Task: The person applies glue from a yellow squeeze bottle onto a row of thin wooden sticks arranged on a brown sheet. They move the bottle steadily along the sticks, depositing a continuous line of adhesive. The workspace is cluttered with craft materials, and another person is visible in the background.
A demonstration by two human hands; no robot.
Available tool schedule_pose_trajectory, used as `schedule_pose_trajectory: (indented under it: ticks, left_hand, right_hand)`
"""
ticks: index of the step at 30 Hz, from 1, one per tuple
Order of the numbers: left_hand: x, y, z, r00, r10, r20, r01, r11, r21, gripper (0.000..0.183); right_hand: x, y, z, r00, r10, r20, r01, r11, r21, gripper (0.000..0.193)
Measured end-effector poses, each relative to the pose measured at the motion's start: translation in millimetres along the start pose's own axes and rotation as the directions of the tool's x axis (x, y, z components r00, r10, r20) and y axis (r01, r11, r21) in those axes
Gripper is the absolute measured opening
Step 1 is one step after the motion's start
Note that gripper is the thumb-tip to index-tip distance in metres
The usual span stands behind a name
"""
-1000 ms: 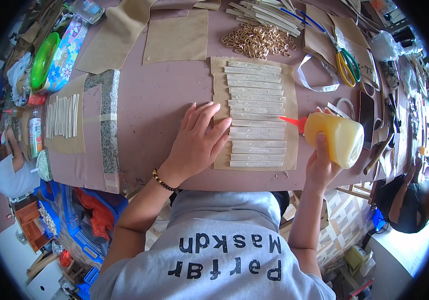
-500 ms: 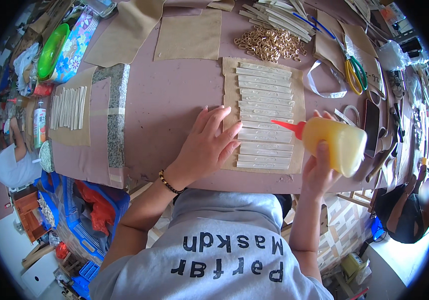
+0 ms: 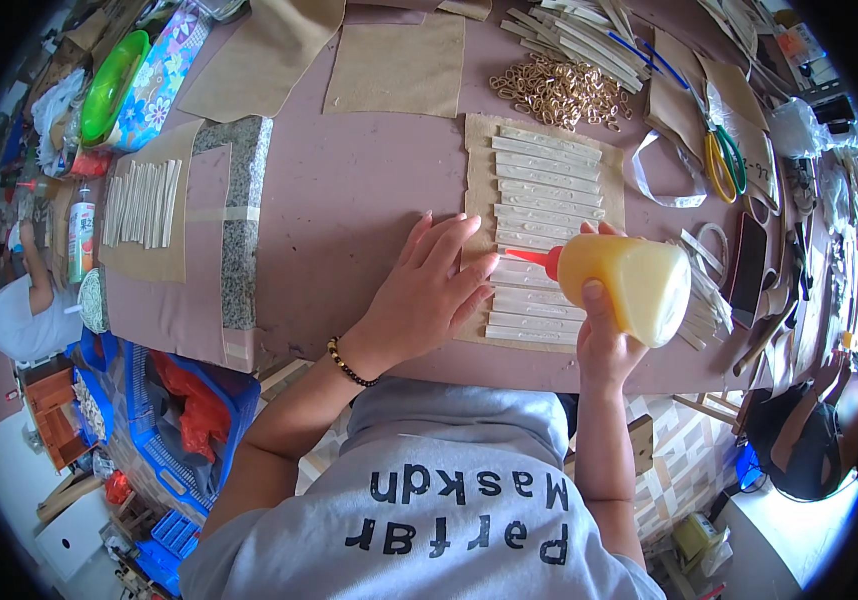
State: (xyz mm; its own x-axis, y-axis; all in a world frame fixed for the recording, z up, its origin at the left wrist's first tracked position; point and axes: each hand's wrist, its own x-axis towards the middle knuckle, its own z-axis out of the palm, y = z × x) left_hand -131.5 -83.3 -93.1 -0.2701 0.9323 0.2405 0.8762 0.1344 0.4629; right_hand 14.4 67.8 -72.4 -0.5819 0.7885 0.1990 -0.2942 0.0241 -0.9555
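Note:
In my right hand (image 3: 609,335) is a soft glue bottle (image 3: 639,285) of yellowish liquid, tilted on its side. Its red nozzle (image 3: 534,259) points left, over a row of pale flat strips (image 3: 547,205). Several strips carry shiny wet spots that look like glue. They lie side by side on a tan leather sheet (image 3: 479,160). My left hand (image 3: 434,275) rests with fingers spread at the sheet's left edge, holding nothing; its fingertips are close to the nozzle tip. The bottle covers the right ends of some strips.
Beyond the sheet are a heap of gold metal clasps (image 3: 564,88), more loose strips (image 3: 589,40) and scissors (image 3: 724,160). A second leather piece with narrow strips (image 3: 145,203) lies on the left, by a stone slab (image 3: 242,220). Other people sit at far left and far right.
My right hand has carried the bottle left, so the nozzle now reaches over the left part of the strips. My left hand stays spread at the sheet's edge. The view has shifted slightly.

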Motion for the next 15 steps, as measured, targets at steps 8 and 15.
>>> schedule_pose_trajectory:
  ticks: [8, 15]
  left_hand:
    - [1.3, 1.6, -1.1, 1.000, -0.003, -0.001, 0.003, 1.000, 0.015, 0.032]
    - [0.7, 0.6, 0.9, 1.000, 0.002, -0.017, -0.002, 1.000, 0.006, 0.032]
  right_hand:
    - [0.4, -2.4, 2.7, 1.000, 0.008, 0.020, -0.008, 1.000, -0.016, 0.060]
    - [-0.8, -8.3, -16.1, 0.999, -0.040, -0.027, 0.037, 0.995, -0.097, 0.058]
